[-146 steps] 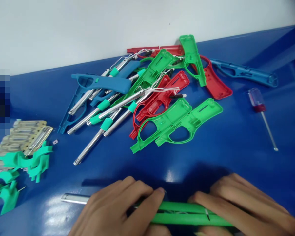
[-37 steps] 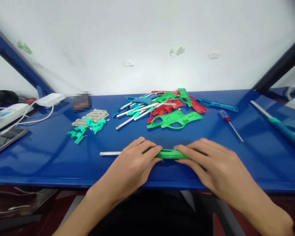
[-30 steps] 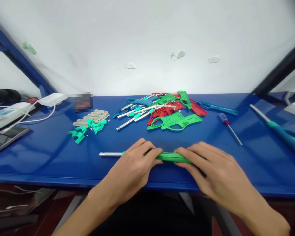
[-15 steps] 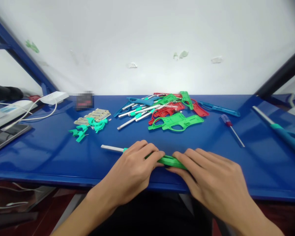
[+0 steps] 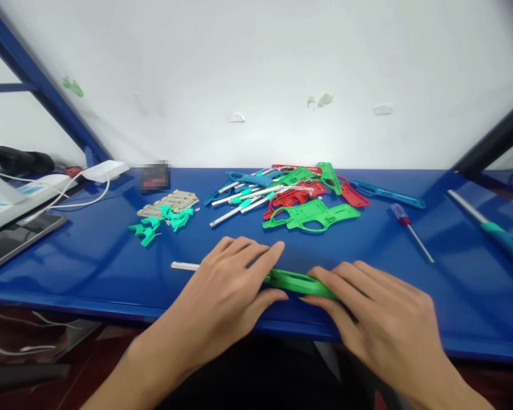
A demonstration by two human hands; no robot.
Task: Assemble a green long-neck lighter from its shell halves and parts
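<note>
Both hands hold a green long-nosed gas lighter (image 5: 297, 282) level, close to the table's front edge. Around its forward part, near the metal tube (image 5: 183, 266), my left hand (image 5: 233, 285) is wrapped with the thumb and index finger apart at the body. My right hand (image 5: 378, 307) pinches the rear end of the green handle between thumb and fingers. The lighter's middle shows between the hands; my left hand covers the joint with the tube. Beyond them lie green handle shells (image 5: 312, 216), with the trigger opening visible.
Metal tubes (image 5: 226, 215) and red shells (image 5: 297, 193) form a pile at the back. Teal triggers (image 5: 145, 230) and beige parts (image 5: 175, 200) lie left. A screwdriver (image 5: 412, 230) and a blue lighter (image 5: 502, 236) lie right. A phone (image 5: 21, 242) and power strip (image 5: 29, 196) are far left.
My left hand has slid forward along the lighter toward the tube, and its thumb and index finger have spread. More of the green body shows. The view has shifted slightly.
</note>
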